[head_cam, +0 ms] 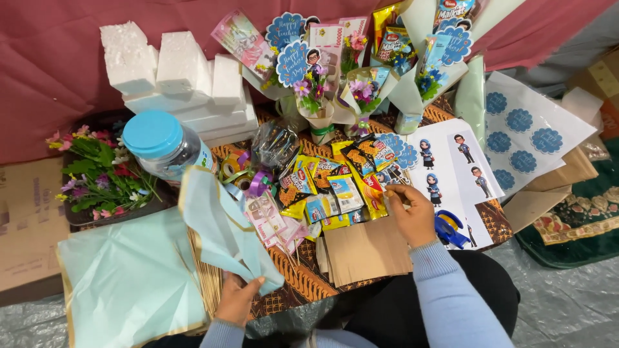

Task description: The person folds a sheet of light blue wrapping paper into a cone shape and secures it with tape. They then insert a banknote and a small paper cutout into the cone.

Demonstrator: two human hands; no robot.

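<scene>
My left hand grips the lower end of a folded light-blue wrapping sheet with a gold edge, held up over the table. My right hand reaches forward with its fingers closed on something small at the edge of a pile of yellow and orange snack packets; what it pinches is hidden. Under the right wrist lies a brown paper piece. Blue scissors lie just right of that hand.
A stack of light-blue sheets lies at the left. Behind are white foam blocks, a blue-lidded jar, artificial flowers, ribbon rolls, finished snack bouquets and sticker sheets.
</scene>
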